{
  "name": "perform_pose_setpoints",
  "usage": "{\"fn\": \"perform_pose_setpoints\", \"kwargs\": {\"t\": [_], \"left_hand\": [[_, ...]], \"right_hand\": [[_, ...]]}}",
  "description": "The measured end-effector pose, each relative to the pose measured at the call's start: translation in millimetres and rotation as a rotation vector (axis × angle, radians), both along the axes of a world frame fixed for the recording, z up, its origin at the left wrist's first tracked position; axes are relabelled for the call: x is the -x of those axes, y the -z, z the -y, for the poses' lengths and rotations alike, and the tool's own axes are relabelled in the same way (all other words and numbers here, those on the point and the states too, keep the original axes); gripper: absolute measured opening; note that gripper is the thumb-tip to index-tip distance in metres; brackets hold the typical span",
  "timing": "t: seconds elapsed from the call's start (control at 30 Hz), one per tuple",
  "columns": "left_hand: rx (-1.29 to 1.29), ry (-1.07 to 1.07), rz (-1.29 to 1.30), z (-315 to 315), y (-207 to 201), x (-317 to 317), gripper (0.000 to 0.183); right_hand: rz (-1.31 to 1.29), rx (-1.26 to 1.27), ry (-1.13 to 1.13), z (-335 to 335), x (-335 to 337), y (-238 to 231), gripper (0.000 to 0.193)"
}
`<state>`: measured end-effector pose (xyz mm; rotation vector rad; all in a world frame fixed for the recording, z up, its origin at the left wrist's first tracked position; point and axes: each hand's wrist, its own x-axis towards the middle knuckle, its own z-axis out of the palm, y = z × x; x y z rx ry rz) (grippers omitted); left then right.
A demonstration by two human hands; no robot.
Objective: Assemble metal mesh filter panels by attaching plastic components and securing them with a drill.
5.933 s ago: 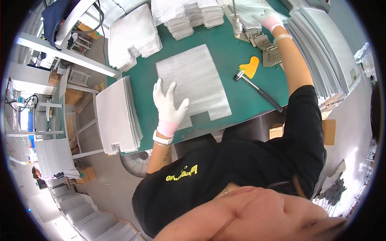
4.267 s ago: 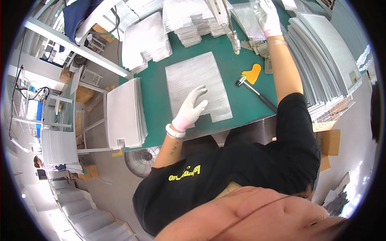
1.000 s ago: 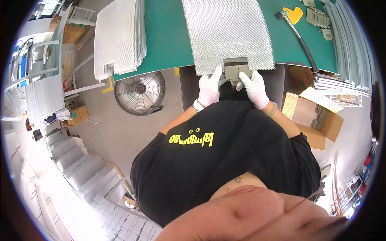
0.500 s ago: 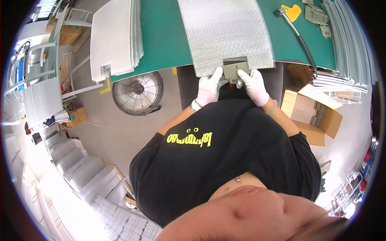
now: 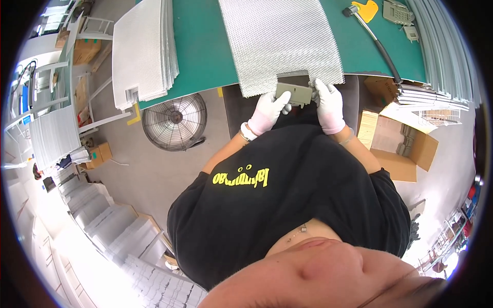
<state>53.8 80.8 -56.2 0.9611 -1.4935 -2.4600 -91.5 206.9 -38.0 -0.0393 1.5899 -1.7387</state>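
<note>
A silver metal mesh sheet (image 5: 280, 41) lies on the green table, its notched near edge reaching past the table edge toward me. In my gloved left hand (image 5: 267, 112) is a grey-beige plastic part (image 5: 294, 94), flat with small tabs, held at its left end just below the notch. My gloved right hand (image 5: 329, 109) is closed at the notch's right corner, thumb on top of the mesh edge; its other fingertips are partly hidden. The plastic part's right end lies close beside those fingers.
Stacked mesh sheets (image 5: 141, 56) stand at the table's left. A hammer (image 5: 379, 46), a yellow piece (image 5: 366, 10) and more plastic parts (image 5: 398, 14) lie at the right, beside upright panels (image 5: 444, 56). Below are a floor fan (image 5: 174, 120) and an open carton (image 5: 395, 163).
The plastic part has come out of the notch toward me, in my left hand. My right hand has let go of it and moved to the notch's right corner.
</note>
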Motion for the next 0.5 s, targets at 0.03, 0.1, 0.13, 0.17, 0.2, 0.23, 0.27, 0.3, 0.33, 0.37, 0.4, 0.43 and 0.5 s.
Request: {"fn": "perform_pose_setpoints", "kwargs": {"t": [0.03,0.1,0.13,0.17,0.2,0.23,0.27,0.3,0.33,0.37,0.4,0.43,0.5], "left_hand": [[0.02,0.036,0.015,0,0,-2,0.036],[-0.039,-0.028,-0.037,-6,4,1,0.036],[-0.097,-0.092,-0.09,-9,5,4,0.036],[-0.097,-0.091,-0.091,-12,4,6,0.036],[-0.137,-0.142,-0.102,-16,3,6,0.036],[-0.178,-0.189,-0.113,-18,2,7,0.036],[-0.179,-0.185,-0.113,-18,2,7,0.036],[-0.206,-0.191,-0.093,-17,3,7,0.036],[-0.233,-0.2,-0.073,-17,3,7,0.035],[-0.233,-0.2,-0.073,-19,2,7,0.035],[-0.273,-0.248,-0.079,-22,1,8,0.035],[-0.313,-0.297,-0.085,-23,-1,10,0.036],[-0.357,-0.328,-0.103,-25,-8,14,0.037]], "right_hand": [[0.0,-0.006,0.006,1,-1,-1,0.024],[0.0,-0.012,0.012,2,-4,-5,0.024],[-0.027,-0.046,0.011,2,-4,-8,0.024],[-0.054,-0.08,0.01,3,-5,-9,0.025],[-0.054,-0.08,0.011,2,-5,-6,0.025],[-0.076,-0.064,0.013,1,-6,-1,0.027],[-0.099,-0.049,0.016,1,-6,2,0.028],[-0.099,-0.05,0.019,0,-7,4,0.028],[-0.127,-0.052,0.028,2,-8,4,0.028],[-0.156,-0.054,0.036,3,-10,4,0.029],[-0.156,-0.053,0.037,5,-13,4,0.029],[-0.153,-0.029,0.082,8,-16,3,0.028],[-0.15,-0.002,0.127,8,-18,6,0.028]]}}
